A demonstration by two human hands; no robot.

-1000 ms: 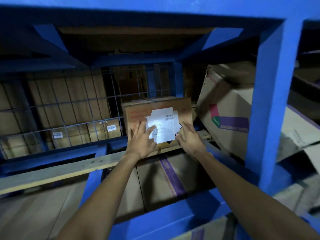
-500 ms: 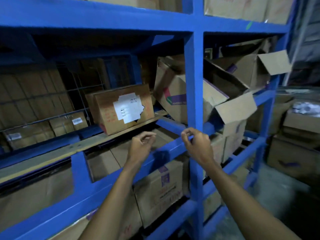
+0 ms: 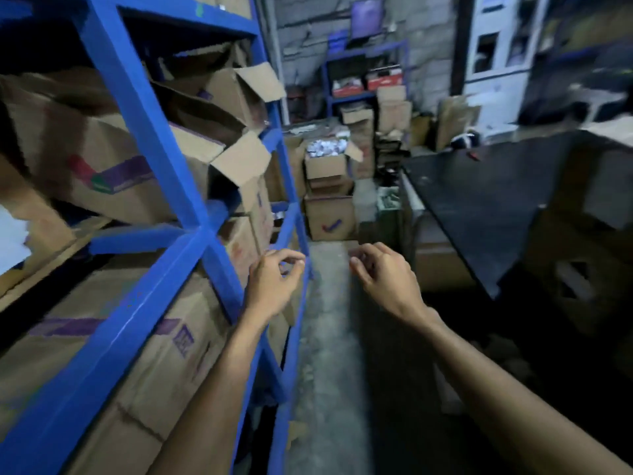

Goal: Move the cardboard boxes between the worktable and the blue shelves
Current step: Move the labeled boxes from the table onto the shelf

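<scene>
Blue shelves (image 3: 144,108) fill the left side, packed with cardboard boxes (image 3: 102,159), several with flaps hanging open; a lower box with purple tape (image 3: 144,358) sits near the bottom left. Both hands are held out in front over the concrete aisle, holding nothing: the left hand (image 3: 270,286) has loosely curled fingers just beside the shelf frame, and the right hand (image 3: 383,275) is likewise relaxed, apart from it. On the right stands the dark worktable (image 3: 479,214). At the far end more boxes (image 3: 329,190) are stacked on the floor.
</scene>
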